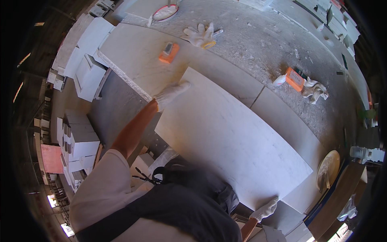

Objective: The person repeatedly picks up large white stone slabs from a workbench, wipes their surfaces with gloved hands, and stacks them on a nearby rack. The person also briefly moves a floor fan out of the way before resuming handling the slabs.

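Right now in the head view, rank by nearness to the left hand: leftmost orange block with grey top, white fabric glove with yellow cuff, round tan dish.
1. Orange block: just ahead of the left hand.
2. Yellow-cuffed glove: farther ahead, slightly right.
3. Tan dish: far right.

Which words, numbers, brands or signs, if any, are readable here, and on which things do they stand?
None reads clearly.
Orange box by the crumpled glove: label, too small.
White tube by the flat glove: marks, too small.
White slab: no lettering visible.

Stone workshop, seemingly: dust-strewn bench (250, 54), stacked pale blocks (92, 35), marbled slab (234, 133).
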Demonstrator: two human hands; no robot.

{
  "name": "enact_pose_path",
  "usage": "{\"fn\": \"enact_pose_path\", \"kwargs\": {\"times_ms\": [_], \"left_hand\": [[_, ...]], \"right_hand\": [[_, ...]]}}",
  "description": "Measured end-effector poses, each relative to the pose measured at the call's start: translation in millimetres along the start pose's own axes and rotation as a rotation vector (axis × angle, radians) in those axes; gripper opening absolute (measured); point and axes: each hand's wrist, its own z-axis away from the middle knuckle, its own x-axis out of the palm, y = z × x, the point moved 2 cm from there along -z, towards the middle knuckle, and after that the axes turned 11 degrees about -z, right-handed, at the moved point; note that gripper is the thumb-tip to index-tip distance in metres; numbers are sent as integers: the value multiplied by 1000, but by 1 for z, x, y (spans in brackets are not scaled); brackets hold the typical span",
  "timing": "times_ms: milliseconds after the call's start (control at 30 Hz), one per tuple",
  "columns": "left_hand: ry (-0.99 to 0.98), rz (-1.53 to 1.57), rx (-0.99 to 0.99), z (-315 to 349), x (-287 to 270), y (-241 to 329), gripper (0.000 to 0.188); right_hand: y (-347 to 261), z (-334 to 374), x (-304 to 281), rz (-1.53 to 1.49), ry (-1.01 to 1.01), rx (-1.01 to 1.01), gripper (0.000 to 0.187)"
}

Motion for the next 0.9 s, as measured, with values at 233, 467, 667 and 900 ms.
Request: {"fn": "enact_pose_path", "kwargs": {"times_ms": [233, 467, 667, 900], "left_hand": [[12, 261, -47, 21, -20, 46, 56], [183, 373, 238, 88, -83, 116, 54], [332, 383, 201, 125, -127, 105, 70], [365, 412, 65, 139, -155, 54, 70]], "right_hand": [[-78, -22, -9, -84, 26, -96, 62], [-150, -54, 32, -234, -67, -220, 65], [-175, -56, 82, -250, -174, -229, 65], [-202, -45, 138, -228, -327, -260, 64]]}}
